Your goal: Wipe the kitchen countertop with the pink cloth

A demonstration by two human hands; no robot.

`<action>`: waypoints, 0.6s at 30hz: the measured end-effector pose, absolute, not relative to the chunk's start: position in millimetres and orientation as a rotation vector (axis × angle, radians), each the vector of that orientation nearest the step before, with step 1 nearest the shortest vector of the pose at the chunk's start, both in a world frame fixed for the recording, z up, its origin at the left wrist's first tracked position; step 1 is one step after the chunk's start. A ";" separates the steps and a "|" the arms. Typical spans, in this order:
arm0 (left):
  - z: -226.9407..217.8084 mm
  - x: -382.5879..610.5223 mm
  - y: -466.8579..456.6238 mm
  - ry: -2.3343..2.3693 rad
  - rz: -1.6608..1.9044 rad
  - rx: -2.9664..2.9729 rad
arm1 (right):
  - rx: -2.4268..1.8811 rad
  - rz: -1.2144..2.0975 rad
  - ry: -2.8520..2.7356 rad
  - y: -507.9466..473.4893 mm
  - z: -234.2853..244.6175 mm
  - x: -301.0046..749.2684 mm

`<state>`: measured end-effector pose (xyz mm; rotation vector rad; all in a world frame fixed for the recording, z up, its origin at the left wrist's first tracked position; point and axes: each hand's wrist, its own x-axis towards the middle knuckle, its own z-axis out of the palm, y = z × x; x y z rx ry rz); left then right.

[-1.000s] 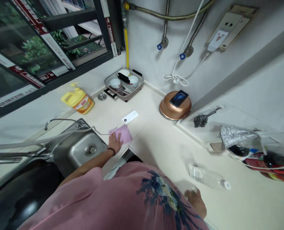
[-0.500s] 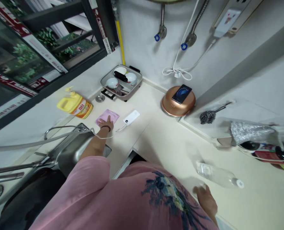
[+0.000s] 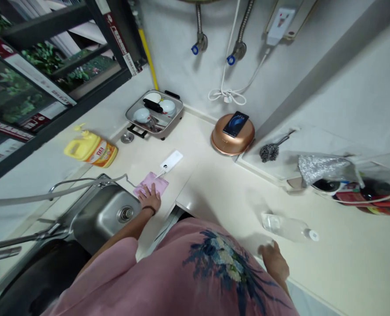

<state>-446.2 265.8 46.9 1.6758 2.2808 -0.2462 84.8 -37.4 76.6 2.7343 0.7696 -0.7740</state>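
My left hand (image 3: 151, 199) lies flat on a folded pink cloth (image 3: 155, 183), fingers spread, pressing it to the countertop near the sink corner. A white flat rectangular object (image 3: 173, 159) with a small black mark and a strap lies just beyond; its strap reaches the cloth's far edge. My right hand (image 3: 276, 260) is at the front edge of the counter on the right, holding nothing, with its fingers loosely apart. A clear plastic bottle (image 3: 290, 227) with a white cap lies on its side just beyond that hand, apart from it.
The steel sink (image 3: 98, 219) is at left, with a hose (image 3: 66, 192) across it. Behind stand a yellow detergent bottle (image 3: 92, 149) and an electric pan (image 3: 164, 131) holding bowls. A phone (image 3: 236, 124) rests on a copper-coloured pot (image 3: 219, 137). A wire scrubber (image 3: 269, 152) hangs at right.
My left hand has slid the pink cloth across the counter toward me and slightly right, up to the strap. The right hand has barely moved. The whole view has shifted a little.
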 end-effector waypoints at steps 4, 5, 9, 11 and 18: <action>40.3 -392.0 231.4 2.120 -0.273 1.845 | 2.791 -0.803 0.729 -42.5 74.5 85.9; 39.6 -377.5 227.6 2.065 -0.270 1.894 | 2.789 -0.807 0.733 -43.4 74.7 86.2; 37.9 -315.3 221.9 1.778 -0.210 2.106 | 2.760 -0.799 0.761 -45.0 76.8 86.3; 36.6 -280.1 217.9 1.588 -0.170 2.201 | 2.750 -0.781 0.769 -45.0 78.2 85.1; 38.7 -152.2 186.6 0.806 -0.216 2.346 | 2.756 -0.764 0.805 -44.2 86.5 78.0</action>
